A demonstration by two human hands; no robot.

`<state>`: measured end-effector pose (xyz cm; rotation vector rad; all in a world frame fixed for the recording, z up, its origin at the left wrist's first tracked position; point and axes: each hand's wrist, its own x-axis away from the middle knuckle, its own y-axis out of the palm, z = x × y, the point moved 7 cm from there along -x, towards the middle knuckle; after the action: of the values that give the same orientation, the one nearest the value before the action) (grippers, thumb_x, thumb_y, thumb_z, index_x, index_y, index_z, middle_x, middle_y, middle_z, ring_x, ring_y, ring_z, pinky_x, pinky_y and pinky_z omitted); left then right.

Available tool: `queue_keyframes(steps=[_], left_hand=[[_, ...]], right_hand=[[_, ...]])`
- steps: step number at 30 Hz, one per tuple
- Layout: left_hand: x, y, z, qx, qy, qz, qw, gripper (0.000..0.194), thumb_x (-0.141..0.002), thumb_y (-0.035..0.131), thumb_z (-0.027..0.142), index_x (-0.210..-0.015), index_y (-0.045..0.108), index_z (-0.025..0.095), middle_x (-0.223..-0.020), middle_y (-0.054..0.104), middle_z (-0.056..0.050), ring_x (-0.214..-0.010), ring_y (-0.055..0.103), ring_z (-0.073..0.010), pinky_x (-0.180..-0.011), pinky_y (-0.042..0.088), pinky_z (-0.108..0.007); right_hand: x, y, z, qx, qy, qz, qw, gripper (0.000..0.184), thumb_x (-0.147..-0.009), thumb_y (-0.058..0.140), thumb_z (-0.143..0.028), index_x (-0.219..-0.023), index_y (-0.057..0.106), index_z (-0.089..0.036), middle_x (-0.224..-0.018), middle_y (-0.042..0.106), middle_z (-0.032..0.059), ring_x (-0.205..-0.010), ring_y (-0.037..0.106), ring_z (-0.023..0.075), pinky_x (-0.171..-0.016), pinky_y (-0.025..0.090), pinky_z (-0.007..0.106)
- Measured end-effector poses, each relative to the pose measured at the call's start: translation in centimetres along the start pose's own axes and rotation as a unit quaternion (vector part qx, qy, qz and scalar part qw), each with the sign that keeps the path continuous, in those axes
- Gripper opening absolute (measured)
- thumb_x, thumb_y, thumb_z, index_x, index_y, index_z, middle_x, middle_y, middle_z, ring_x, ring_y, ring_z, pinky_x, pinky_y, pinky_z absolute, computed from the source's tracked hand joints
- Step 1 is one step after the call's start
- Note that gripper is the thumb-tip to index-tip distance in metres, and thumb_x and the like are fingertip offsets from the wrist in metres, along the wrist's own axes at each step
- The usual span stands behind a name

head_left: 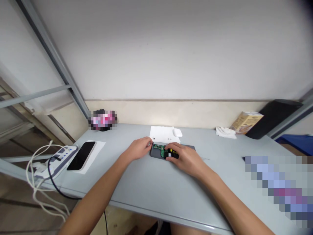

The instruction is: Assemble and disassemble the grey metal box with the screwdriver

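Observation:
A flat dark grey device casing [156,154] lies on the desk in front of me, with a green circuit board [158,147] showing in it. My right hand [184,157] covers its right part. Thumb and fingers there grip a black block with yellow marks [174,152], seated beside the board. My left hand [140,147] is at the casing's left end, fingertips pinched together by its upper corner; what they hold, if anything, is too small to make out. Just behind the casing, several tiny dark pieces, perhaps screws, lie on a white paper [161,133].
A white earbud case [177,132] rests on the paper's right side. On the left are a phone [81,156] and a power strip [57,162] with cables over the desk edge. Crumpled tissue [225,132], a yellow carton [246,122] and a black object [274,119] stand back right.

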<state>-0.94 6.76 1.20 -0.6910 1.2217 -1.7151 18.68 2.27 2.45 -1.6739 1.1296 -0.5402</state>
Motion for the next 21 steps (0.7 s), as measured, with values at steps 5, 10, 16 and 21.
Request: queue_keyframes(steps=[5,10,16,21], left_hand=[[0.11,-0.14,0.23,-0.001,-0.011,-0.007,1.0,0.018,-0.097,0.053,0.024,-0.108,0.066,0.023,-0.101,0.072,-0.002,-0.084,0.067,-0.0195,-0.073,0.046,-0.028],[0.14,0.04,0.28,0.004,-0.005,-0.011,1.0,0.016,-0.098,0.052,0.025,-0.107,0.065,0.023,-0.099,0.072,-0.001,-0.082,0.066,-0.0187,-0.071,0.045,-0.027],[0.1,0.13,0.1,0.016,-0.003,-0.014,1.0,0.017,-0.096,0.052,0.024,-0.107,0.065,0.023,-0.098,0.071,-0.001,-0.082,0.065,-0.0185,-0.071,0.045,-0.027],[0.14,0.21,-0.09,0.017,0.01,-0.017,1.0,0.02,-0.099,0.05,0.026,-0.112,0.065,0.023,-0.101,0.073,-0.003,-0.088,0.067,-0.0206,-0.075,0.047,-0.029]], right_hand=[[0.06,-0.06,0.04,0.003,0.001,0.004,1.0,0.032,-0.093,0.067,-0.03,-0.125,0.067,-0.03,-0.132,0.073,0.0056,-0.099,0.075,0.0277,-0.08,0.055,0.04],[0.0,0.04,0.08,0.0,0.008,0.001,1.0,0.03,-0.094,0.066,-0.032,-0.124,0.068,-0.03,-0.131,0.074,0.0051,-0.1,0.075,0.0282,-0.081,0.055,0.041],[-0.07,-0.09,0.23,-0.02,0.01,0.006,1.0,0.03,-0.093,0.066,-0.032,-0.123,0.068,-0.03,-0.127,0.076,0.0039,-0.096,0.075,0.026,-0.081,0.055,0.039],[0.01,-0.35,0.25,-0.042,-0.012,0.015,0.999,0.027,-0.094,0.064,-0.034,-0.12,0.069,-0.031,-0.122,0.077,0.0032,-0.092,0.074,0.0249,-0.079,0.055,0.039]])
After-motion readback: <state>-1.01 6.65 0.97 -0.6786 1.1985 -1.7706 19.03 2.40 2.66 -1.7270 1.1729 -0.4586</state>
